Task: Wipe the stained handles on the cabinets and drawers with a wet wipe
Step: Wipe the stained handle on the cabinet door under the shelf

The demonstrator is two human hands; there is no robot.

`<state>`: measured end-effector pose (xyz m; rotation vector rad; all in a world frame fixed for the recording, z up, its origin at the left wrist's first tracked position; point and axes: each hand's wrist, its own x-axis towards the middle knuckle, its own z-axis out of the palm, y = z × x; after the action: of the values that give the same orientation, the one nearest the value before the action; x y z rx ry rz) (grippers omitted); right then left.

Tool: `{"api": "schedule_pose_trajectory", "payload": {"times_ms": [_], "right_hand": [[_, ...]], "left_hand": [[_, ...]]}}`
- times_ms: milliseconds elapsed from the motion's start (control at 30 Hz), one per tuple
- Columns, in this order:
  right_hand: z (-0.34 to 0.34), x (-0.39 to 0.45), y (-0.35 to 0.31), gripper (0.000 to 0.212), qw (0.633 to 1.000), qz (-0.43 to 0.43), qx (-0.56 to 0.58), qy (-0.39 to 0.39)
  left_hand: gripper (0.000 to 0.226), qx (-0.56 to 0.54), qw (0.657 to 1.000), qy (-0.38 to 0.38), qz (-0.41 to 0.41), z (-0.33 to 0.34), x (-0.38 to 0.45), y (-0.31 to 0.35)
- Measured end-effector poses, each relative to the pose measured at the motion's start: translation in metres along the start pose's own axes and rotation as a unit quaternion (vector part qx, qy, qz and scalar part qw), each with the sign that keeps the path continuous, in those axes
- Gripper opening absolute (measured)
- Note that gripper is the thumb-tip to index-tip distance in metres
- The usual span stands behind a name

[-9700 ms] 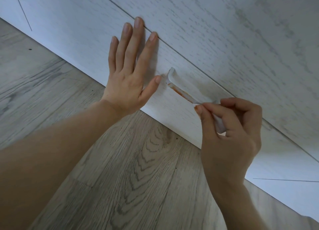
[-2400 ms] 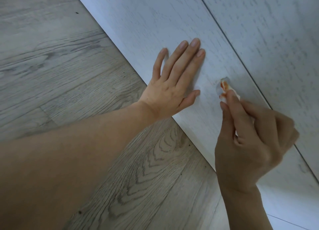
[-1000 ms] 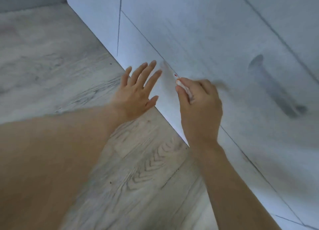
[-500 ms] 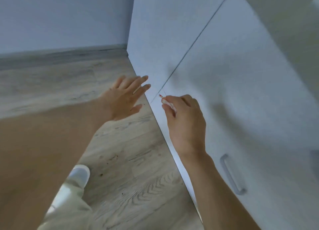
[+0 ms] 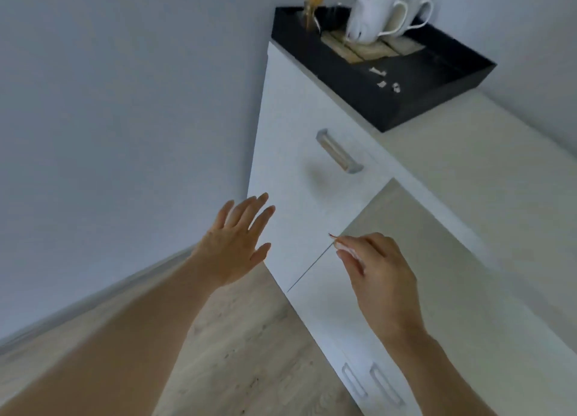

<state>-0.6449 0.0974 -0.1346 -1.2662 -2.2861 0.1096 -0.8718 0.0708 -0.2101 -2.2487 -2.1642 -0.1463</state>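
Hands first: I see my left hand (image 5: 234, 239) raised in front of the white cabinet (image 5: 290, 109), fingers straight and spread, holding nothing; whether the fingertips touch the drawer front I cannot tell. My right hand (image 5: 379, 269) has its fingers curled, thumb and forefinger pinching the wet wipe (image 5: 338, 244), a small crumpled piece with a reddish-orange stain at its tip. The wipe sits just in front of the thin seam below the top drawer, near the edge of the tan cabinet door (image 5: 415, 244). Above both hands, the top drawer's metal handle (image 5: 338, 150) runs slantwise across the white front, well apart from the wipe. Low on the cabinet, 2 more handles (image 5: 371, 384) stand side by side near my right forearm. On the cabinet top a black tray (image 5: 406, 109) carries 2 white mugs (image 5: 379, 11) and some small pale bits I cannot make out. Wood-look floor (image 5: 243, 353) lies below.
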Motion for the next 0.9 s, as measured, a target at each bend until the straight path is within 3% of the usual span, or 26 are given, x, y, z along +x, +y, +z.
{"api": "schedule_pose_trajectory", "payload": {"times_ms": [133, 367, 600, 900], "right_hand": [[-0.029, 0.063, -0.029, 0.019, 0.999, 0.032, -0.004, 0.034], [-0.054, 0.13, -0.048, 0.019, 0.995, 0.065, -0.021, 0.072], [-0.043, 0.15, -0.024, 0.022, 0.992, 0.109, -0.039, 0.054], [-0.026, 0.168, -0.022, 0.022, 0.987, 0.145, -0.042, 0.052]], "left_hand": [[0.063, 0.006, 0.996, 0.054, 0.072, -0.064, 0.036, -0.025], [0.064, 0.011, 0.989, 0.066, 0.133, -0.114, 0.107, -0.043], [0.062, -0.003, 0.969, 0.132, 0.211, -0.106, 0.154, -0.034], [0.064, 0.01, 0.96, 0.122, 0.253, -0.086, 0.19, -0.048]]}}
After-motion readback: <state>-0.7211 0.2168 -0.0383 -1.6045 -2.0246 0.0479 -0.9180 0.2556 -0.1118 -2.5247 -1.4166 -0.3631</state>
